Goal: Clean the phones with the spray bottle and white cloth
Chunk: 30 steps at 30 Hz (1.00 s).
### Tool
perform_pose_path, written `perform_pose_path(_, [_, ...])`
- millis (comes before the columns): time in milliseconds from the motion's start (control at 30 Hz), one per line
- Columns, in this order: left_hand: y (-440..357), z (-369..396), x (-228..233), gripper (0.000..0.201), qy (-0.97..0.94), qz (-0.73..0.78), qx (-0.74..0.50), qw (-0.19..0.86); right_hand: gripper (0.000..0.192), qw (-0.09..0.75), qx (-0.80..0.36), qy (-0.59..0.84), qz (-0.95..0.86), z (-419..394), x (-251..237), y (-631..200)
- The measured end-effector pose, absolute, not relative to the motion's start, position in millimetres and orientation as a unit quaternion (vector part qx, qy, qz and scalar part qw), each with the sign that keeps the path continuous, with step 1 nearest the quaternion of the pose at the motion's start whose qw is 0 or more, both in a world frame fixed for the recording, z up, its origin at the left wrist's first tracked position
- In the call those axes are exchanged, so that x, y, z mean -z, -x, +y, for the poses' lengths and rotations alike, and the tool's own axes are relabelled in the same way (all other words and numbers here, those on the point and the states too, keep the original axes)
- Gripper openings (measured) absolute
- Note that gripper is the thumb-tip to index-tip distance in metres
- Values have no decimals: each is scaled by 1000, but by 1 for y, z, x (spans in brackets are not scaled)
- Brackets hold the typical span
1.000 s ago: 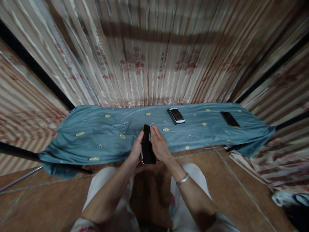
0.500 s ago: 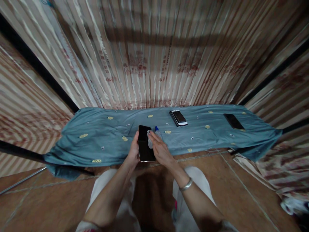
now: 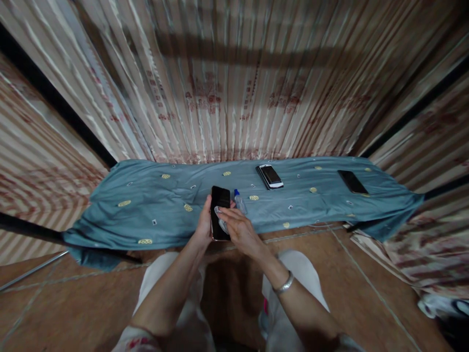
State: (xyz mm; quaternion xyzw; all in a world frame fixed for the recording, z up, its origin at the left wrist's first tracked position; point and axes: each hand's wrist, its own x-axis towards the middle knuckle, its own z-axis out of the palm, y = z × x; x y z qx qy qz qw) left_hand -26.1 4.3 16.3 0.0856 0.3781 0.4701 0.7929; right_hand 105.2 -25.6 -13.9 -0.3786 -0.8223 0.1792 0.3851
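1. While it is held upright above the near edge of the cloth (image 3: 164, 210), the phone (image 3: 220, 211) shows its dark screen to the camera, its long axis running away from the person, top end far, bottom end hidden behind the hands
2. Left hand (image 3: 203, 226) is closed round the phone's left edge, thumb along the side, bearing its weight
3. Right hand (image 3: 238, 230) lies across the lower half of the screen from the right, fingers curled onto a small pale wipe (image 3: 221, 221) pressed against the glass; what the wipe is made of cannot be told
4. Both hands touch the phone, the left as holder and the right as the free one on the screen face, so the bare upper part of the screen lies straight ahead of the right fingertips along the long axis
5. A bracelet (image 3: 285, 283) sits on the right wrist
6. Just beyond the right hand a small bottle (image 3: 240, 201) with a blue cap lies on the cloth, near the phone but apart from it
7. Farther right on the cloth lie a white phone (image 3: 270, 176) and, well apart, a black phone (image 3: 351, 181)
8. A striped curtain (image 3: 227, 88) hangs behind the cloth
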Motion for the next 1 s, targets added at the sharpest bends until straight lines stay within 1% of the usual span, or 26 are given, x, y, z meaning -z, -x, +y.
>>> perform_pose_path(133, [19, 3, -18, 81, -89, 388, -473, 786, 49, 390, -172, 365, -828, -29, 13, -99])
perform_pose_path(200, [15, 2, -15, 82, -105, 384, -477, 783, 50, 392, -164, 370, -826, -28, 14, -97])
perform_pose_path(300, [11, 0, -9, 75, -121, 381, -495, 772, 51, 391, -152, 387, -821, -24, 15, -98])
perform_pose_path(467, [1, 0, 2, 49, -138, 382, -557, 725, 51, 412, -135, 424, -795, -15, 15, -102])
perform_pose_path(533, [-2, 0, 5, 43, -144, 382, -570, 713, 50, 423, -124, 435, -785, -12, 15, -104])
perform_pose_path(733, [-4, -4, 13, 43, -170, 403, -527, 729, 49, 434, -102, 456, -770, -1, 17, -109])
perform_pose_path(867, [-4, -8, 12, 38, -198, 415, -532, 711, 50, 429, -110, 460, -770, 0, 15, -111])
perform_pose_path(1000, [-2, -12, 7, 37, -227, 440, -521, 695, 49, 439, -91, 465, -763, 0, 13, -110])
